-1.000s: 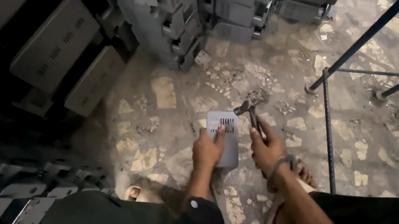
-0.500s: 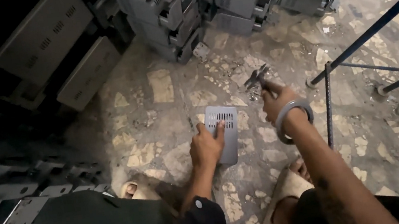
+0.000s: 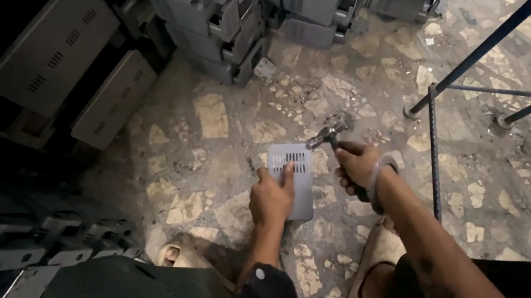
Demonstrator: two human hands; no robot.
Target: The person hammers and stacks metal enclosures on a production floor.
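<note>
A person's left hand presses a vented grey metal plate flat on the stone floor, fingers spread, while the right hand, grip clamped on a hammer, poises its head at the plate's upper right corner. Clean blows likely need fingers kept back; stacked metal casings and a blue frame hem the swing.

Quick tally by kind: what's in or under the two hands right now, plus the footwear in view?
Hammer, gripped by the right hand: 1
Vented grey metal panel on the floor, pressed by the left hand: 1
Bracelet on the right wrist: 1
Beige sandals: 2
Total: 5
</note>
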